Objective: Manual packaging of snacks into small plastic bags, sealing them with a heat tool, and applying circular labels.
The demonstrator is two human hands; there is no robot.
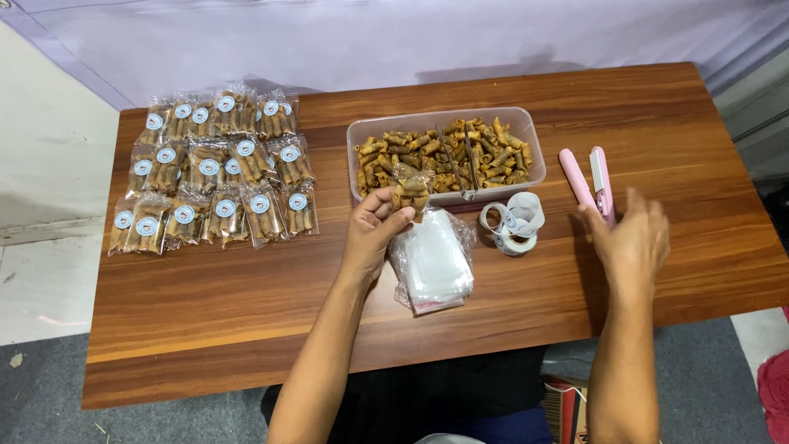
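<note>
A small clear bag of fried snack rolls is being held up over the near edge of the wooden table, just in front of a clear plastic tub full of the same rolls. The left hand is pinching the bag by its lower part, thumb against fingers, with the open top tilting toward the tub. The right hand is reaching, fingers spread and holding nothing, toward a pink handheld sealer lying just beyond its fingertips. To seal well, I would judge the bag's mouth needs to be flattened and kept clear of crumbs, with the rolls settled low. Metal tongs are resting in the tub. A stack of empty clear bags is lying below the held bag, and a roll of round stickers is sitting beside it. Finished, labelled packets are lying in rows at the far left.
</note>
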